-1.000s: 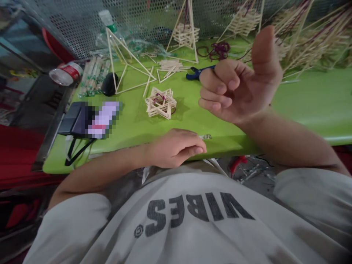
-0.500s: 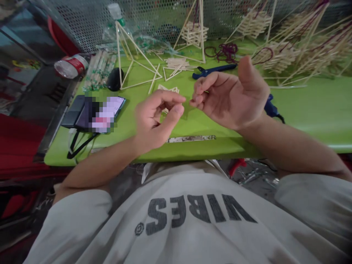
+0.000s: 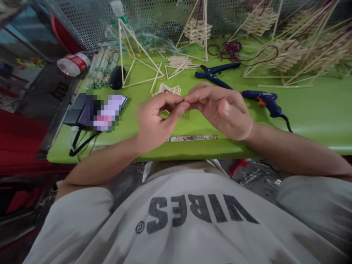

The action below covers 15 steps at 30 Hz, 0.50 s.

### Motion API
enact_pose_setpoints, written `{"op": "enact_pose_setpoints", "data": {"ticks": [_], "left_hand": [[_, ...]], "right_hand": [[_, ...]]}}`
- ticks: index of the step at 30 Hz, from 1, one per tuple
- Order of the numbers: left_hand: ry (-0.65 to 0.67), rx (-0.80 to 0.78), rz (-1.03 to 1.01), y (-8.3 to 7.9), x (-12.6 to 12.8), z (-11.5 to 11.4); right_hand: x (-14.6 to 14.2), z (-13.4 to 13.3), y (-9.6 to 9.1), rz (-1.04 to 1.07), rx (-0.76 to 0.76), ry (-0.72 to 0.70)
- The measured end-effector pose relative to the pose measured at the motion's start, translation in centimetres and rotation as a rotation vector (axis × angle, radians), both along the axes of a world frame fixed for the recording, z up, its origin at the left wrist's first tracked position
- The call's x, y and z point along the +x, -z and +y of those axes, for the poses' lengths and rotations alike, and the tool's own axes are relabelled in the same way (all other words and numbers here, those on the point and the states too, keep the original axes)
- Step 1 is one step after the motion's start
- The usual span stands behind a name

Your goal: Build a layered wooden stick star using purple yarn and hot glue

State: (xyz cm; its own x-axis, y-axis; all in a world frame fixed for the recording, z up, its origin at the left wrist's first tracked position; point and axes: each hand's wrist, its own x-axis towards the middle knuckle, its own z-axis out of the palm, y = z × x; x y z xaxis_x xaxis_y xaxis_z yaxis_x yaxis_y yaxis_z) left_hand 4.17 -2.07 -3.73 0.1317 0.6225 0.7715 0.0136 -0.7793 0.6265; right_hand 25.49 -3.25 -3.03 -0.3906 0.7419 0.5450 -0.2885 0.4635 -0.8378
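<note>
My left hand (image 3: 159, 119) pinches thumb against forefinger above the front of the green table; whatever lies between the tips is too small or hidden to make out. Touching those fingertips are the fingers of my right hand (image 3: 224, 110), which stay extended with the thumb held apart, and nothing shows in its palm. Just behind my left hand, partly covered by it, lies a small star-shaped stick frame (image 3: 172, 90) with a bit of dark red thread. Blue cutting pliers (image 3: 217, 69) rest beyond my right hand, and a blue hot glue gun (image 3: 264, 99) lies to its right.
A triangular stick frame (image 3: 132, 69) stands at the back left, near bundled sticks (image 3: 101, 68) and a phone (image 3: 110, 112). Small cut sticks (image 3: 178, 62) lie mid-table. Dark red string (image 3: 229, 51) and several stick models (image 3: 286, 55) fill the back right, before a perforated metal panel (image 3: 165, 18).
My right hand has turned and moved down and left, bringing its fingertips against my left hand's. The glue gun and pliers now show more fully. My left hand keeps its pinch.
</note>
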Motion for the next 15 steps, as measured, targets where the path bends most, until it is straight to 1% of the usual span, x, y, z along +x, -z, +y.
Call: {"op": "enact_pose_setpoints", "data": {"ticks": [2,4,5,7,9,11,13,15], "left_hand": [[0.013,0.025,0.021,0.0,-0.1,0.2],[0.009,0.057,0.046,-0.2,-0.2,0.4],[-0.001,0.073,0.052,-0.4,-0.3,0.5],[-0.027,0.071,0.055,-0.7,-0.5,0.8],[-0.044,0.051,0.046,-1.0,-0.7,0.9],[-0.047,0.012,0.033,-1.2,-0.7,0.8],[-0.04,-0.026,-0.006,-1.4,-0.7,0.6],[-0.023,-0.077,-0.039,-1.4,-0.5,0.6]], "right_hand": [[0.2,0.1,0.1,-0.026,0.094,0.039],[0.5,0.3,0.2,-0.077,0.227,0.098],[0.7,0.4,0.3,-0.113,0.324,0.131],[1.0,0.7,0.5,-0.2,0.576,0.2],[1.1,1.0,0.6,-0.269,0.841,0.275],[1.2,1.4,0.8,-0.303,1.048,0.312],[1.0,1.8,1.0,-0.303,1.15,0.297],[0.9,2.2,1.4,-0.286,1.187,0.25]]}}
